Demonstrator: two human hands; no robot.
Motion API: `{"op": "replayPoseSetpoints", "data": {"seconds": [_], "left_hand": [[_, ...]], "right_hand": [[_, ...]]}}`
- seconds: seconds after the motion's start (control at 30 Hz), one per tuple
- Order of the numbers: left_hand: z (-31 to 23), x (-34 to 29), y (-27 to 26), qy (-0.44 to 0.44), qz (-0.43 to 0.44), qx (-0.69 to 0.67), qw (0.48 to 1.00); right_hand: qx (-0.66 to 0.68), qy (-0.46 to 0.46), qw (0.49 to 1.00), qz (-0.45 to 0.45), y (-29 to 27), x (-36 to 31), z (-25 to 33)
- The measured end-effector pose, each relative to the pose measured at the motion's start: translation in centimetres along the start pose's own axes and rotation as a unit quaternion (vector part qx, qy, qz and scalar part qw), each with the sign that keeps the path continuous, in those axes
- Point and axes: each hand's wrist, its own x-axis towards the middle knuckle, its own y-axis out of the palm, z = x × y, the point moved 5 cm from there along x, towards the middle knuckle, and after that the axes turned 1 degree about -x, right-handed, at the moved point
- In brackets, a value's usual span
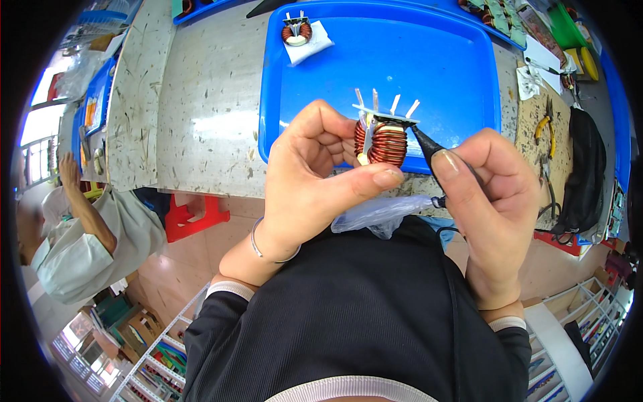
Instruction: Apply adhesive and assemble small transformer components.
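Pinched between the thumb and fingers of my left hand [315, 171] is a copper-wound coil [387, 146], held over the front edge of the blue tray. Its thin base plate faces up, and several pale pins stick up from it. My right hand [492, 194] is closed around a black tapered applicator [429, 149], whose narrow tip meets or nearly meets the right end of the base plate. Below the hands hangs a crumpled clear plastic bag [385, 216] with a dark tied end near the right fingers; whether it joins the applicator I cannot tell.
In the blue tray [495, 80], a second coil [297, 32] stands on white paper [315, 47] at the far left. Yellow-handled pliers [546, 130] and a black pouch [583, 167] lie at right. A co-worker's arm [87, 204] is at far left, near a red stool [194, 218].
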Motion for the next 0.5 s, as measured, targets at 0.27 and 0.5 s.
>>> {"op": "replayPoseSetpoints", "data": {"seconds": [0.27,0.5], "left_hand": [[1.3,-0.1,0.3,-0.051,0.015,-0.034,0.998],[1.9,-0.1,0.4,-0.093,0.042,-0.067,0.993]], "right_hand": [[0.011,0.003,1.000,0.013,0.0,-0.2,0.0],[0.015,0.007,1.000,0.016,-0.1,-0.4,0.0]]}}
